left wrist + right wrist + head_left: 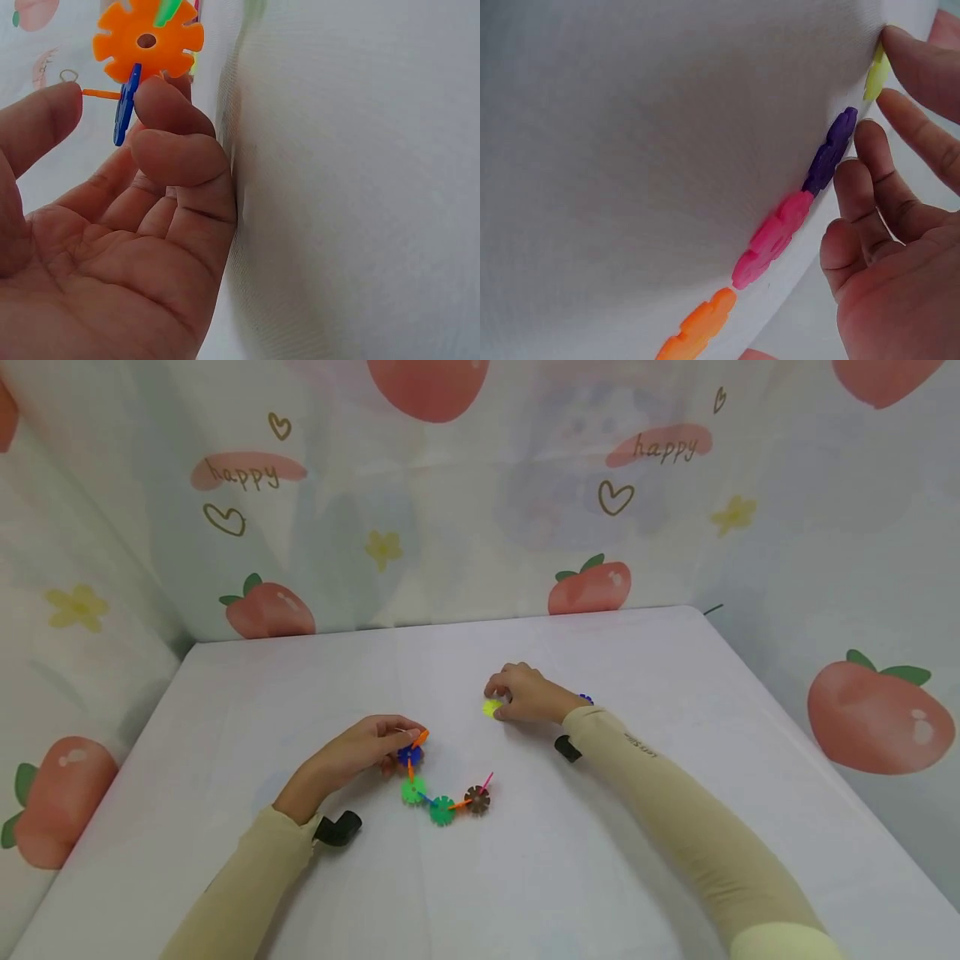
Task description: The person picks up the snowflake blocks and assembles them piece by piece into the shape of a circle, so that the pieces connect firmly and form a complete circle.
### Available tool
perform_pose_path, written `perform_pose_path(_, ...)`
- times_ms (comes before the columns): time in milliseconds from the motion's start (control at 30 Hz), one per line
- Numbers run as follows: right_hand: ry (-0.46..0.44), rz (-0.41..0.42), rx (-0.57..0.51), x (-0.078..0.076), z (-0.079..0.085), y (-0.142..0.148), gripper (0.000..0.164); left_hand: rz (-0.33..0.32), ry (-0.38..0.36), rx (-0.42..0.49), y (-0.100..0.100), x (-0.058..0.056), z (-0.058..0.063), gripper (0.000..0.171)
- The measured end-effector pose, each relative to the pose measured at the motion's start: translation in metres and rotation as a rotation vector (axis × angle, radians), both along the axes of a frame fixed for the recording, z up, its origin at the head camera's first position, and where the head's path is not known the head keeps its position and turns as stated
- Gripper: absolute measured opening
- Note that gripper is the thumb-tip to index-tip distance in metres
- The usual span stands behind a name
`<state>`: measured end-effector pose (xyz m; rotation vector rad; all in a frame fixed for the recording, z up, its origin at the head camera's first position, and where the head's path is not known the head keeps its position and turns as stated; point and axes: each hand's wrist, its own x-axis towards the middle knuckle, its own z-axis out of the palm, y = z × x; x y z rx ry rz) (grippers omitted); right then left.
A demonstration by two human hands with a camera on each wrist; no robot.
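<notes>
A curved chain of slotted-edge interlocking discs is pinched at its upper end by my left hand (363, 746). In the left wrist view, the thumb meets the edge of an orange piece, with a blue disc (126, 109) against the fingers. A front-facing orange disc (148, 41) joins the blue one. Farther along the chain come a light green disc (413, 791), a darker green one (442, 811) and a brown one (477, 800). Farther back, my right hand (528, 695) pinches a yellow disc (877, 75) at the cloth between thumb and index finger, its other fingers bent.
In the right wrist view, a purple disc (830, 154), a pink disc (772, 238) and an orange disc (696, 328) lie in a row on the white cloth (510, 877). A blue disc (586, 699) shows behind the right wrist. Fruit-print curtains surround the table.
</notes>
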<state>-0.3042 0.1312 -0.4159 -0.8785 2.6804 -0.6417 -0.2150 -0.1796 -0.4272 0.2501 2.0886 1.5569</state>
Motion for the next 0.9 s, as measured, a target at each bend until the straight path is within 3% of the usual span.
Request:
perform_pose_path(200, -0.021, 0.003, -0.02, -0.001, -0.001, -0.002, 0.022, -0.026, 0.013, -0.011, 0.0, -0.002, -0.001, 0.045)
perform_pose_path(367, -0.077, -0.035, -0.106, 0.001, -0.002, -0.003, 0.019, -0.02, 0.015, -0.008, 0.0, -0.001, 0.0, 0.044)
perform_pose_path(533, -0.066, -0.068, -0.201, 0.004, 0.0, -0.006, 0.012, -0.013, 0.008, -0.034, 0.001, -0.001, 0.002, 0.044)
perform_pose_path(733, -0.193, -0.156, -0.357, 0.01, 0.006, -0.012, 0.011, -0.017, 0.001, -0.054, 0.003, -0.003, 0.002, 0.043)
perform_pose_path(900, -0.311, -0.177, -0.487, 0.017, 0.01, -0.019, 0.011, -0.028, 0.008, -0.051, 0.004, -0.005, 0.002, 0.044)
